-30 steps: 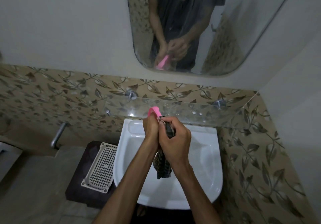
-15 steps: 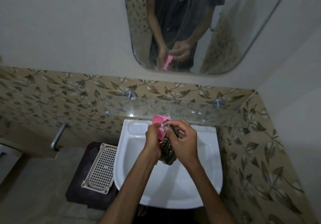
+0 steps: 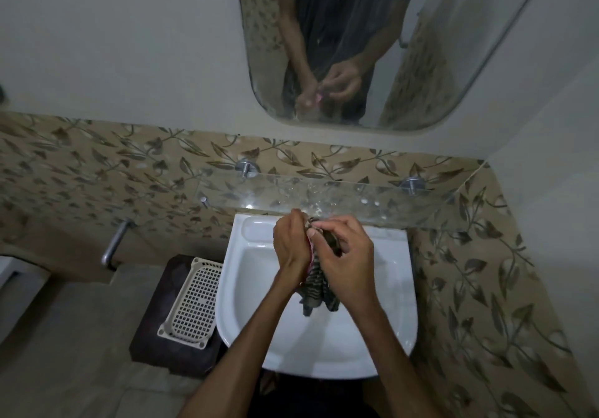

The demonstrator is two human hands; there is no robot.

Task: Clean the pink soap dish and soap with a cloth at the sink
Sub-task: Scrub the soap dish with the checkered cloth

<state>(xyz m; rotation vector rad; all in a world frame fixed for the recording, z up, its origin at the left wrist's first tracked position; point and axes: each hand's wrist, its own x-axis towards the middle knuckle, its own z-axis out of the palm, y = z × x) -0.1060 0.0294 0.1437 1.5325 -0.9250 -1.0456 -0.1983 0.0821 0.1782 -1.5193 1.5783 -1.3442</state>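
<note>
Both my hands meet over the back of the white sink (image 3: 382, 336). My left hand (image 3: 290, 245) grips the pink soap dish (image 3: 310, 255), of which only a thin pink edge shows between the hands. My right hand (image 3: 345, 255) holds a dark striped cloth (image 3: 316, 294) bunched against the dish. The cloth's loose end hangs down into the basin. I cannot see the soap.
A glass shelf (image 3: 372, 203) runs along the wall just behind my hands, with a mirror (image 3: 356, 44) above it. Left of the sink a white plastic mesh tray (image 3: 191, 304) lies on a dark stand (image 3: 155, 343). A metal tap handle (image 3: 115, 242) sticks out of the left wall.
The pink dish stood up above my left hand; now it is turned down and almost hidden between both hands. The cloth has moved with my right hand over the dish.
</note>
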